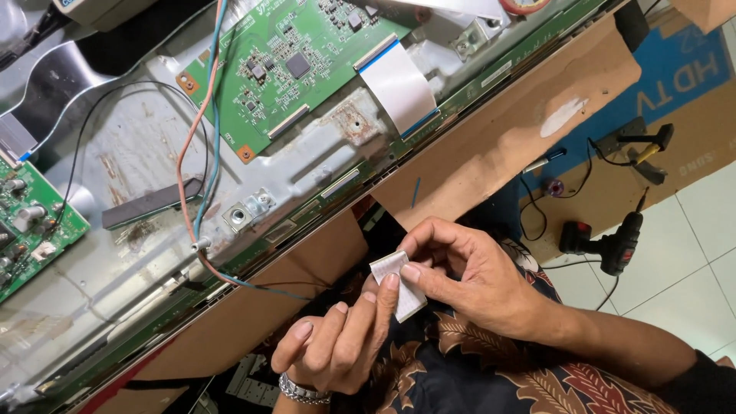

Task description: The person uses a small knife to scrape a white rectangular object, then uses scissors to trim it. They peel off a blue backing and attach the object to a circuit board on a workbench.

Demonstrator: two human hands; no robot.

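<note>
A small white flat strip point(400, 285), like a short piece of ribbon cable, is held between both hands over my lap. My right hand point(468, 272) comes in from the right and pinches the strip's upper edge with thumb and fingers. My left hand point(337, 341), with a metal bracelet at the wrist, rises from below, and its index fingertip and thumb grip the strip's lower side. Just beyond the hands lies the edge of an opened flat screen's metal back panel point(138, 153).
A green circuit board point(284, 61) with a wide white ribbon cable point(399, 80) sits on the panel, and another green board point(31, 222) lies at left. Orange and blue wires point(198, 153) cross the panel. Brown cardboard point(498, 130) lies beneath. A cordless drill point(613, 241) rests on the tiled floor.
</note>
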